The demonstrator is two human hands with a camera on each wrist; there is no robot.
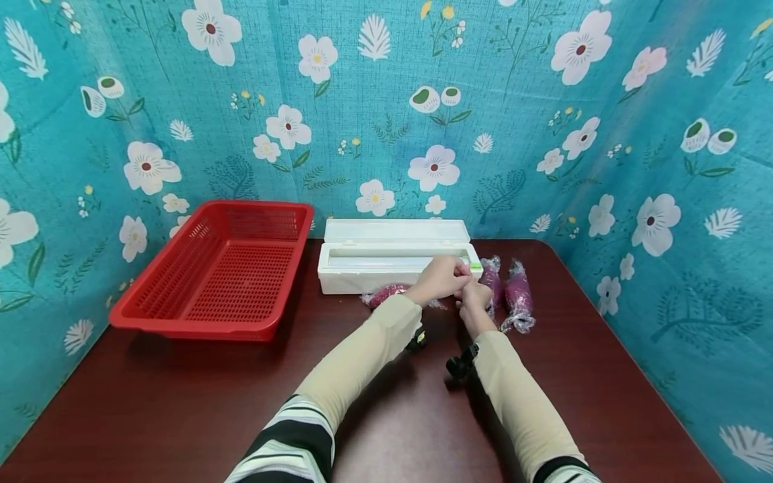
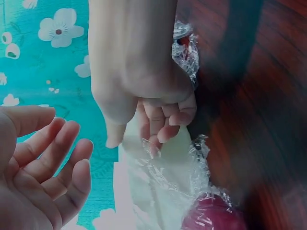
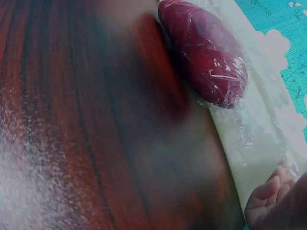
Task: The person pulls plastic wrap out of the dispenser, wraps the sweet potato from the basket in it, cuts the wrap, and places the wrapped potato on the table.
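Observation:
A purple-red, oblong root like a sweet potato (image 3: pixel 208 55) lies wrapped in cling film (image 2: pixel 200 153) along the front of the white cling film box (image 1: pixel 374 280). Its loose film end trails along the box wall toward my right hand (image 1: pixel 475 297). That hand's curled fingers pinch the film in the left wrist view. My left hand (image 2: pixel 48 177) is close beside it, fingers loosely bent and apart, with nothing visible between them. From the head, my left hand (image 1: pixel 443 276) partly covers the wrapped root (image 1: pixel 384 293) and the box front.
To the right lie two more wrapped purple roots (image 1: pixel 518 295), their film ends twisted. A red plastic basket (image 1: pixel 211 329) stands at the left of the dark wooden table (image 1: pixel 386 409). The box lid (image 1: pixel 395 231) is raised against the floral curtain (image 1: pixel 374 121).

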